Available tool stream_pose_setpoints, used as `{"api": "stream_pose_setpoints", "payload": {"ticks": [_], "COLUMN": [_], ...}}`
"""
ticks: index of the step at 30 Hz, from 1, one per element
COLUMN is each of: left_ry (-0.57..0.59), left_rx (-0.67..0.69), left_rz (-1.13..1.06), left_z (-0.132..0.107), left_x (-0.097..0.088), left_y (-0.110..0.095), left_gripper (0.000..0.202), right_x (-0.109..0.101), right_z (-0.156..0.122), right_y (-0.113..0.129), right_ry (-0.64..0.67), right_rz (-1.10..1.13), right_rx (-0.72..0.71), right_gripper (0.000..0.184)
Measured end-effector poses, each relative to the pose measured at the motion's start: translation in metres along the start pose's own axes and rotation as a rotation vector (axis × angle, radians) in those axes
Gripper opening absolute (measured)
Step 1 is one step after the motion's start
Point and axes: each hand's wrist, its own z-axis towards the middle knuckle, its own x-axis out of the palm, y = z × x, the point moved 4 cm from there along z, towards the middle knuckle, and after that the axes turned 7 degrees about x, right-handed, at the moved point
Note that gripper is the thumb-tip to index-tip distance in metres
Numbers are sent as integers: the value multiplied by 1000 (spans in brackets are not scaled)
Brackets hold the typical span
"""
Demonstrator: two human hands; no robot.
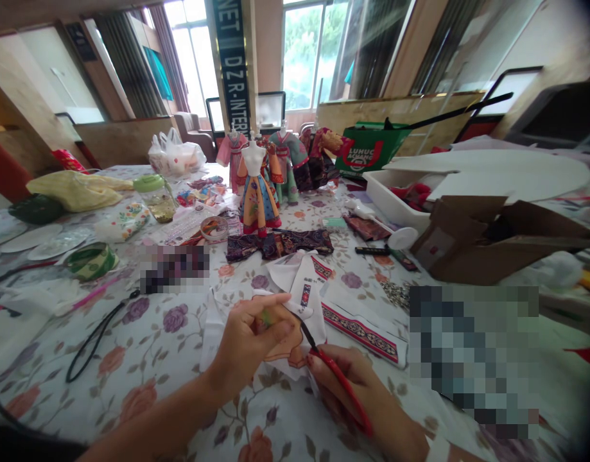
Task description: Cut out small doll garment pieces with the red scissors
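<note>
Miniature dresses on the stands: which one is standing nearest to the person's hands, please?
The doll dress with the long yellow-and-orange skirt on a white form is nearest; the pink dress and the green dress stand farther back.

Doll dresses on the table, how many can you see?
5: the yellow-skirted dress in front, the pink dress at left, the orange dress behind it, the teal dress to the right, the dark dress furthest right. More may be hidden behind them.

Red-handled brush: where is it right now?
In the head view, the red-handled brush is low and right of center, held in the right hand, with its dark tip at the white cloth that the left hand holds.
</note>
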Motion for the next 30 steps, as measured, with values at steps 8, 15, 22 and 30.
{"api": "stream_pose_setpoints", "payload": {"ticks": [8,15,22,30], "left_ry": [15,2,-11,3], "left_rx": [-7,-30,-16,-33], "left_rz": [-40,-89,-77,-59], "left_z": [0,0,0,-1], "left_x": [2,2,2,3], "left_y": [0,-1,-2,-2], "left_gripper": [31,35,33,32], "right_x": [0,1,1,1], "right_z": [0,-3,-2,-1], "right_y": [2,8,1,2], "right_ry": [-1,3,15,17], "right_rz": [-23,-6,11,21], "right_rx": [-9,2,25,21], "right_gripper": [50,49,43,45]}}
